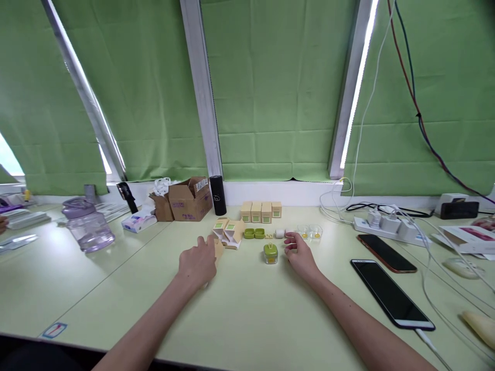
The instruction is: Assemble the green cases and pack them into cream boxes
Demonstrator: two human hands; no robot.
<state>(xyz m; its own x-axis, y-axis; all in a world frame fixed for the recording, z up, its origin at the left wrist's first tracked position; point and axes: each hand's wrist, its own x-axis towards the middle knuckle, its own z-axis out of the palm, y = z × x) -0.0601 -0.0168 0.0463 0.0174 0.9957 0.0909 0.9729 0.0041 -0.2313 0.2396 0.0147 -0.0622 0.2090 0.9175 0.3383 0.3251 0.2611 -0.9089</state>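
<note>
Now the left hand (198, 260) is gripping a small tan carton (219, 249), just beside two more cartons (234, 231). The right hand (300, 256) is resting with loose, parted fingers right by a little white roll (280, 234). A clear tub with a green lid (270, 253) is sitting on the table (240, 319) between the hands.

Green-lidded container (270, 253) upright, lid on; beige carton (219, 249) left, partly hidden.
</note>
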